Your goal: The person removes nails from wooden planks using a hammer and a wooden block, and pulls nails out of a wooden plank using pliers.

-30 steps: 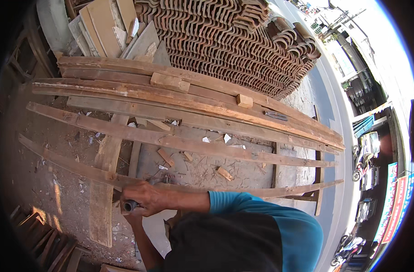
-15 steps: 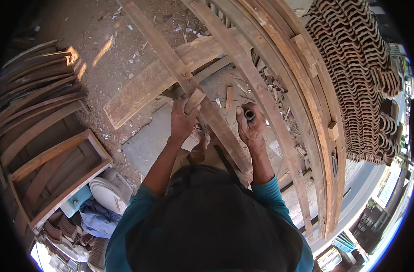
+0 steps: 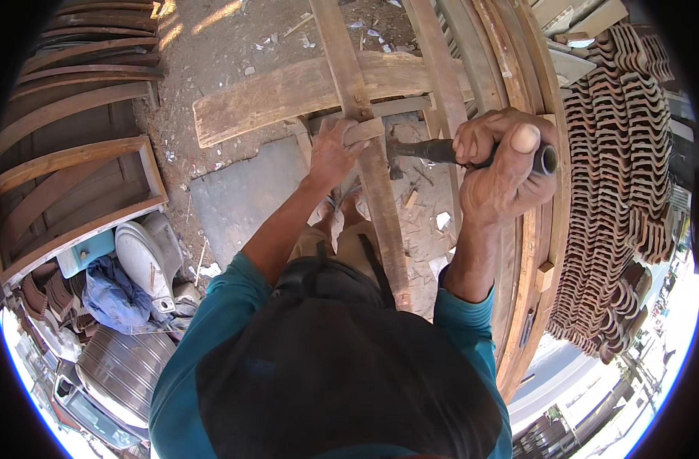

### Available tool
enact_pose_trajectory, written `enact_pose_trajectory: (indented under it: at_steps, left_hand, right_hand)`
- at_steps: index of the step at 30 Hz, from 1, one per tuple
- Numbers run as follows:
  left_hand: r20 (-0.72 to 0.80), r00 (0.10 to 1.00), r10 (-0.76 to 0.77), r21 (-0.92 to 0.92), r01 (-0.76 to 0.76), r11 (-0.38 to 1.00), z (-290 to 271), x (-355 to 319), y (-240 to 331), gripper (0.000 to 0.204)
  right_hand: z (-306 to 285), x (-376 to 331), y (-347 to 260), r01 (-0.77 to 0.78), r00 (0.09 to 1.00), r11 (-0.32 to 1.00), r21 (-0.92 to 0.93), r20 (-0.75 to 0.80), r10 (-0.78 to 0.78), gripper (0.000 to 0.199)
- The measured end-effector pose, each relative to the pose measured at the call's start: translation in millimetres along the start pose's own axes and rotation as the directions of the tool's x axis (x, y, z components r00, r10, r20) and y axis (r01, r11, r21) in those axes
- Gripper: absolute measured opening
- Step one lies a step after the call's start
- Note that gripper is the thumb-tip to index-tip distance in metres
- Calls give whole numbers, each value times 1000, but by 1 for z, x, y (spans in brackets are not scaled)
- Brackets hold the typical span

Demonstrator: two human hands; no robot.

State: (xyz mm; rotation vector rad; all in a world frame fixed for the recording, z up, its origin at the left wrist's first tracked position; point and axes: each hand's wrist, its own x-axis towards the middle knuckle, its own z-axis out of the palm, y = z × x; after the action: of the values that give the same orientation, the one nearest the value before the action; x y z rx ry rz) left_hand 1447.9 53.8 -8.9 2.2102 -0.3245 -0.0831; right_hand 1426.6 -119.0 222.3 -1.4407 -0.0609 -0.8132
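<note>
My right hand [image 3: 504,170], raised close to the camera, is wrapped round the dark tubular handle of a hammer [image 3: 432,151]. The hammer's head points left, beside a long narrow wooden plank [image 3: 381,210]. My left hand [image 3: 332,154] grips a small wood block [image 3: 364,131] that lies across this plank. Its fingertips are partly hidden by the block. Under the long plank, a wide weathered board [image 3: 265,103] runs crosswise just beyond my left hand.
Long curved timbers [image 3: 537,252] lie along my right, with stacked roof tiles [image 3: 606,191] beyond them. At left are curved wooden pieces [image 3: 81,103], a wooden frame [image 3: 156,172], a white toilet bowl [image 3: 146,256] and a blue cloth [image 3: 116,294]. Wood scraps litter the ground.
My right hand has risen toward the camera and moved right, bringing the hammer's shaft into side view. My left hand still holds the block on the plank. The whole view has turned.
</note>
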Motion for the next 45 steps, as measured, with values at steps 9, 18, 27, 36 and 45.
enact_pose_trajectory:
  at_steps: [9,18,27,36,45]
  left_hand:
    - [30,990,-134,-52,136,989,3,-5,-3,48]
    - [67,962,-264,-81,269,960,-6,0,20,49]
    - [35,971,-235,-93,237,967,-4,-4,10,43]
    - [89,961,-263,80,257,963,2,-4,12,51]
    - [156,953,-261,180,232,956,-3,5,20,49]
  right_hand:
    - [72,56,71,-172,969,948,-269,126,212,38]
    - [123,108,124,-317,919,880,-354,113,377,42]
    - [115,71,94,-194,980,940,-282,-4,201,34]
    - [126,104,80,-536,769,837,-106,348,536,36]
    - [107,96,84,-422,896,903,-74,117,429,29]
